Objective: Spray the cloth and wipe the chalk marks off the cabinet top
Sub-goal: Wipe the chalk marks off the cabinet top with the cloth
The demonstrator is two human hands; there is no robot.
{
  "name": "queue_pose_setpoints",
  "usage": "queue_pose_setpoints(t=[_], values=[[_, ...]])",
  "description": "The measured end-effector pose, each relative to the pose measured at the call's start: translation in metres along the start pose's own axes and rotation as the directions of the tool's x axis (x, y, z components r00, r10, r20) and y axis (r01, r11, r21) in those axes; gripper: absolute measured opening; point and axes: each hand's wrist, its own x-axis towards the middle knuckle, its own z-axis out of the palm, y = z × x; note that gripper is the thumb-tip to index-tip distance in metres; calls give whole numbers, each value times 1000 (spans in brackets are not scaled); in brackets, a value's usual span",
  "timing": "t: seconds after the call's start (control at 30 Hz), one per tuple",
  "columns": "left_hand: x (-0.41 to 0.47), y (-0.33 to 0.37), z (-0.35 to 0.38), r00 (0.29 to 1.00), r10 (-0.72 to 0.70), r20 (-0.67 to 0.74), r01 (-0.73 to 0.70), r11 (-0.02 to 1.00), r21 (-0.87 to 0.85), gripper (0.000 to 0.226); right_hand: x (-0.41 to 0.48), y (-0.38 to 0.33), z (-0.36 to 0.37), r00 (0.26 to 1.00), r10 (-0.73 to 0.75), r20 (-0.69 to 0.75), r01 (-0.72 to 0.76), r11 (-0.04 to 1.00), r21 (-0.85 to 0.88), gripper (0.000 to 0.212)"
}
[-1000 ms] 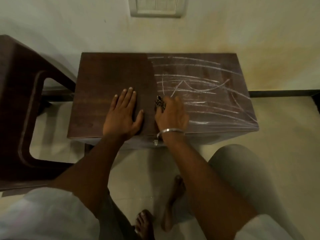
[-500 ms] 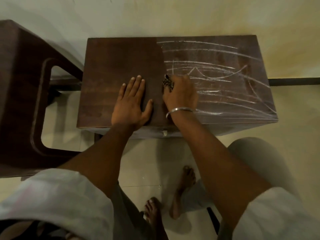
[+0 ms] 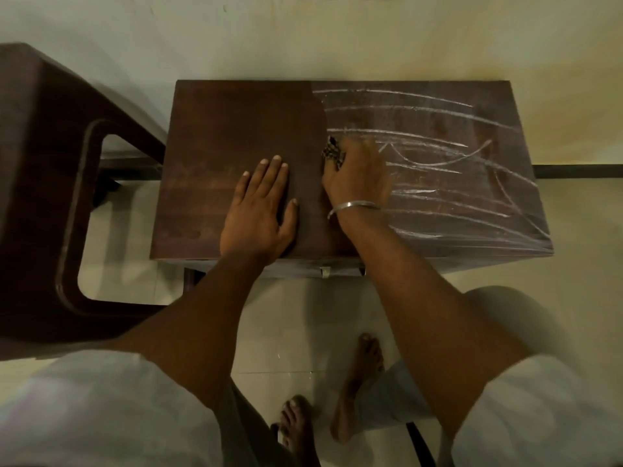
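Note:
A dark brown cabinet top (image 3: 236, 129) stands against the wall. Its left half is dark and free of chalk; white chalk marks (image 3: 438, 156) streak the right half. My left hand (image 3: 259, 210) lies flat on the clean left part, fingers spread. My right hand (image 3: 357, 176), with a metal bangle at the wrist, presses a dark patterned cloth (image 3: 332, 151) onto the top at the edge of the chalked area. Only a small bunch of cloth shows beyond the fingers. No spray bottle is in view.
A dark brown plastic stool or chair (image 3: 50, 197) stands close on the left of the cabinet. The pale wall (image 3: 337, 38) is right behind it. My bare feet (image 3: 357, 382) stand on the tiled floor in front, below the cabinet's front edge.
The camera view has shifted, so the cabinet sits differently in frame. My right hand with the cloth stays at the boundary of clean and chalked areas; the left hand stays flat.

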Motion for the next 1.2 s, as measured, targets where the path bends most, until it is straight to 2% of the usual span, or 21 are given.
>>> queue_pose_setpoints(t=[0.1,0.27,0.37,0.5,0.73,0.87,1.03,1.2], values=[[0,0,-1,1000,2,-10,-2,1000,-5,61,5,0,0,1000,19,17,-20,999,30,24],[-1,3,-2,1000,-5,-20,5,1000,-16,61,-27,13,-11,999,27,47,-25,998,-55,27],[0,2,-2,1000,-11,-10,11,1000,-19,61,-4,4,-2,1000,23,13,-22,999,-29,22],[1,1,-2,1000,-7,4,7,1000,-16,61,33,-7,9,1000,17,16,-16,1000,-17,28],[0,1,-2,1000,-20,10,20,999,-30,61,-4,8,0,999,18,35,-17,999,-33,23],[0,1,-2,999,-26,20,26,999,-41,61,29,-5,10,1000,1,-9,-1,1000,-14,23],[2,0,-1,998,-39,40,40,999,-35,61,79,-20,24,1000,12,6,-12,1000,15,23],[1,0,-1,999,-41,36,42,999,-27,61,43,-7,12,999,-24,34,25,999,-28,30]])
